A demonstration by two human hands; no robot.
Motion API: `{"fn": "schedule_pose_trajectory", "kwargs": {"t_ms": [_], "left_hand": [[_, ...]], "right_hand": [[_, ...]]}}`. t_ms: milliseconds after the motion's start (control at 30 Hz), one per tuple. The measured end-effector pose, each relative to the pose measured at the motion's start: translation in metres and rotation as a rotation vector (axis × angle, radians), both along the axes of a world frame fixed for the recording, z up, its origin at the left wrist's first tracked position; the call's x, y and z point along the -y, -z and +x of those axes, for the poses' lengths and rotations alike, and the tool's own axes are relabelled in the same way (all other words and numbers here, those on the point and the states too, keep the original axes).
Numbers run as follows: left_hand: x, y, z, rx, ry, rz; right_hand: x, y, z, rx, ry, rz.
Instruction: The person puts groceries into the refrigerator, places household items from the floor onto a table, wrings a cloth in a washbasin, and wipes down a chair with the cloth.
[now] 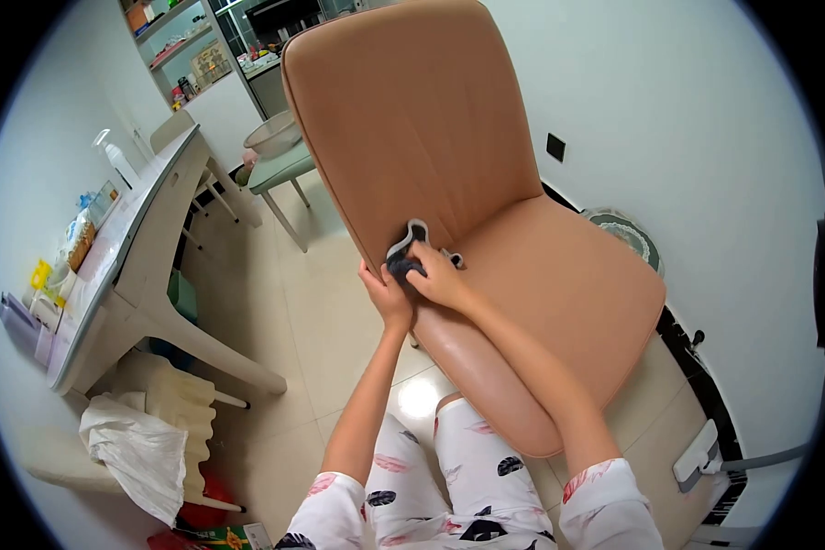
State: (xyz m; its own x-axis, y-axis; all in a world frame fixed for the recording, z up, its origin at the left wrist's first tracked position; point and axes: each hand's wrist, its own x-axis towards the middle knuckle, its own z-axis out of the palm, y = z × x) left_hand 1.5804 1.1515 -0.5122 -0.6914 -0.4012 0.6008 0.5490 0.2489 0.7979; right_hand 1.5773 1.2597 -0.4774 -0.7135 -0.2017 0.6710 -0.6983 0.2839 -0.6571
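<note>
A tan leather-like chair stands in front of me, its backrest upright and its seat to the right. A dark cloth with a light grey edge is bunched against the lower left part of the backrest, near the seat. My right hand presses on the cloth with its fingers curled into it. My left hand is wrapped round the left edge of the chair, touching the cloth; part of its fingers is hidden behind the chair.
At the left a long table holds a white spray bottle and small items. Behind is a green stool with a basin. A white cloth hangs over a chair. A flat mop head lies at the lower right.
</note>
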Motion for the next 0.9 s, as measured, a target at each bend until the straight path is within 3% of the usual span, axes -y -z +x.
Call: {"fn": "schedule_pose_trajectory", "kwargs": {"t_ms": [200,267,400,467,600,733,767,833,867,900], "left_hand": [[0.008,-0.002,0.004,0.031,0.088,-0.046],[0.013,-0.008,0.004,0.026,0.098,-0.065],[0.041,-0.019,0.002,0.153,0.246,-0.138],[0.051,-0.052,0.004,0.003,-0.022,-0.327],[0.058,-0.175,-0.015,-0.265,0.020,-0.343],[0.037,-0.295,-0.037,-0.421,-0.269,-0.493],[0.035,-0.307,-0.054,-0.420,-0.276,-0.487],[0.031,-0.324,-0.080,-0.495,-0.543,-0.653],[0.027,-0.319,-0.082,-0.213,-0.445,-0.603],[0.024,-0.314,-0.085,-0.232,-0.489,-0.551]], "right_hand": [[-0.008,-0.002,0.023,0.108,0.151,0.424],[-0.005,-0.001,0.026,0.113,0.207,0.715],[-0.002,-0.002,0.025,0.101,0.204,0.774],[-0.003,-0.005,0.023,0.133,0.176,0.784],[-0.006,-0.002,0.026,0.119,0.147,0.808],[-0.005,-0.003,0.030,0.089,0.194,0.760],[-0.005,0.001,0.030,0.005,0.205,0.711],[-0.008,0.002,0.028,-0.094,0.214,0.622],[-0.009,0.002,0.024,-0.104,0.216,0.624],[-0.008,0.004,0.019,-0.050,0.200,0.545]]}}
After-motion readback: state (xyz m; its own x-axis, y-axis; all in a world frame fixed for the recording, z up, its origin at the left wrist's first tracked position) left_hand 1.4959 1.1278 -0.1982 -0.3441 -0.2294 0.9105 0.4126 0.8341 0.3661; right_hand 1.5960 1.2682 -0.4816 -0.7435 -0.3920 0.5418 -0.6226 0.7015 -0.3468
